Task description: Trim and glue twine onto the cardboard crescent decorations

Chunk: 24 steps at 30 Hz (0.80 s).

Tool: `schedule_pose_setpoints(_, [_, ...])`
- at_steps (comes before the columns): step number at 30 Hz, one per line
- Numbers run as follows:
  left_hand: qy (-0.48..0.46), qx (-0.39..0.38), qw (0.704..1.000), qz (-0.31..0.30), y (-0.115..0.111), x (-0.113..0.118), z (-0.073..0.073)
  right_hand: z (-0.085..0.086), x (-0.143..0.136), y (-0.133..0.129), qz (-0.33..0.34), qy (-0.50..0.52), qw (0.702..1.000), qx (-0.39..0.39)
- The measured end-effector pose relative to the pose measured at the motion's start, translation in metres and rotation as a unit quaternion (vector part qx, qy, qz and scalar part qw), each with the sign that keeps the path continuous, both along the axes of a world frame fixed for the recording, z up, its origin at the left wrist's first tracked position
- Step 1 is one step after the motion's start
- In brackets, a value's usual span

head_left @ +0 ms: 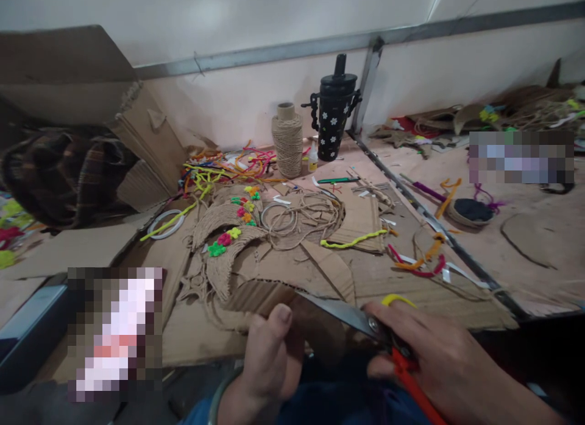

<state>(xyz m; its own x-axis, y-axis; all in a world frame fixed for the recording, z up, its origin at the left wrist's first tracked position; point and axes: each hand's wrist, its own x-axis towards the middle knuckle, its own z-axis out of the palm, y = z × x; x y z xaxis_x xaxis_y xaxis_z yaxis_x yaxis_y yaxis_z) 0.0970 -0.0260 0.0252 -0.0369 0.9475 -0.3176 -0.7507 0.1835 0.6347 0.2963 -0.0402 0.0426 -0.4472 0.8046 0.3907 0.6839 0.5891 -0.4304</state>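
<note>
My left hand (272,352) is closed on a curved piece of corrugated cardboard (262,296), thumb on top, above the table's front edge. In my right hand (429,346) is a pair of scissors (340,312) with red handles, its blade against the cardboard's right part. How far the blades are parted is hard to see. Just beyond lie crescent shapes wrapped in twine (231,254), trimmed with pink, green, yellow and orange flowers (223,239). Loose twine (315,215) and a cut cardboard sheet (359,221) lie behind them.
A twine cone (287,142), a small glue bottle (312,159) and a black flowered tumbler (336,117) stand at the back. Colourful pipe cleaners (242,163) are heaped nearby. An open cardboard box (150,139) rises at left; a metal strip (425,215) crosses the right side.
</note>
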Motion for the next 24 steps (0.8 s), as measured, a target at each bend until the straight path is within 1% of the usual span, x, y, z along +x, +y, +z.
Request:
schedule_pose_setpoints(4, [0.015, -0.025, 0.999, 0.034, 0.003, -0.001, 0.005, 0.003, 0.001, 0.000, -0.005, -0.017, 1.000, 0.008])
schedule_pose_setpoints(8, [0.026, -0.017, 0.999, 0.029, 0.004, 0.003, 0.016, 0.006, 0.001, 0.000, -0.006, -0.037, 0.999, -0.011])
schedule_pose_setpoints(11, [0.024, -0.038, 0.999, 0.029, 0.003, 0.005, 0.022, 0.009, 0.001, 0.000, -0.002, -0.034, 0.999, -0.026])
schedule_pose_setpoints(13, [0.024, -0.040, 0.998, 0.030, 0.002, 0.005, 0.020, 0.008, 0.001, 0.000, 0.007, -0.026, 0.999, -0.047])
schedule_pose_setpoints(15, [0.030, -0.021, 0.999, 0.024, 0.001, 0.004, 0.016, 0.005, 0.002, 0.000, 0.016, -0.012, 0.998, -0.059])
schedule_pose_setpoints(18, [0.043, -0.004, 0.999, 0.008, 0.001, 0.004, 0.012, 0.000, 0.003, 0.001, 0.013, 0.006, 0.999, -0.049])
schedule_pose_setpoints(21, [0.036, -0.026, 0.999, 0.022, 0.002, 0.006, 0.015, 0.000, 0.004, 0.002, -0.010, 0.001, 0.999, -0.038])
schedule_pose_setpoints(24, [0.020, -0.057, 0.998, 0.026, 0.004, 0.007, 0.020, 0.006, 0.007, 0.003, -0.021, -0.025, 0.999, -0.005])
